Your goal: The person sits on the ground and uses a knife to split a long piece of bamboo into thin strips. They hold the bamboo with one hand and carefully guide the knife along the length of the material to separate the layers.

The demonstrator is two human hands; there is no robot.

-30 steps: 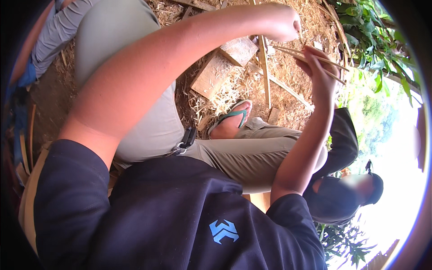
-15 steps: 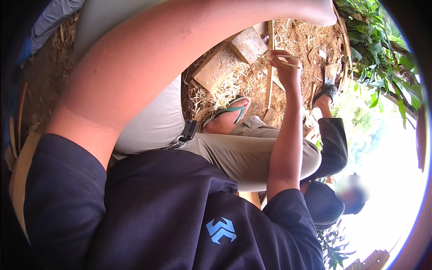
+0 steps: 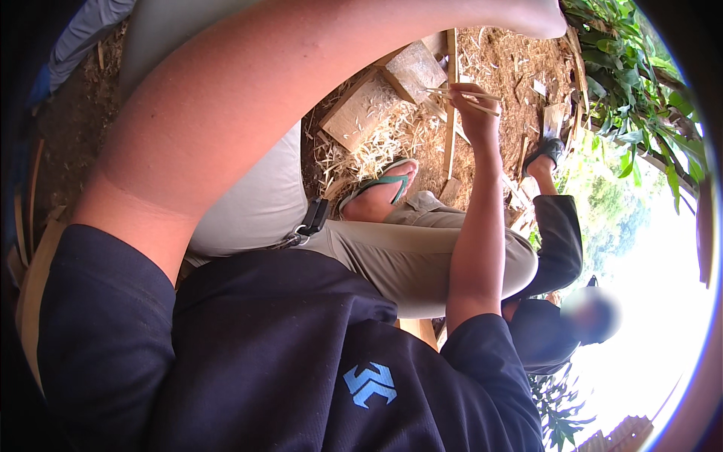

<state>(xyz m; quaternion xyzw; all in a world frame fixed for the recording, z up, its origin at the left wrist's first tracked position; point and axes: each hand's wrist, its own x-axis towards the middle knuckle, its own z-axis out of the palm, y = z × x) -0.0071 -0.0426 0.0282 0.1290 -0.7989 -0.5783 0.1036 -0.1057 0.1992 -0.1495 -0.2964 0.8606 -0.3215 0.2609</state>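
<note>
My right hand (image 3: 479,113) is closed around a few thin pale wooden sticks (image 3: 483,96), which poke out on both sides of the fingers. Their left tips reach the edge of a squared wooden block (image 3: 416,71); whether they touch it I cannot tell. My left forearm stretches across the top of the picture. At its end my left hand (image 3: 541,16) is partly cut off by the upper edge, and its fingers are hidden. A second, larger wood block (image 3: 363,111) lies against the first one, beside curled wood shavings (image 3: 354,154).
A long wooden strip (image 3: 450,139) lies on the shaving-strewn ground (image 3: 512,64). My sandalled foot (image 3: 380,197) rests close to the blocks. At the right sits another person (image 3: 544,331), one shoe (image 3: 548,153) near a board. Leafy plants (image 3: 640,98) border the far right.
The view has shifted very slightly. My right hand stays at nearly the same place with the sticks, and the other person's head has moved a little.
</note>
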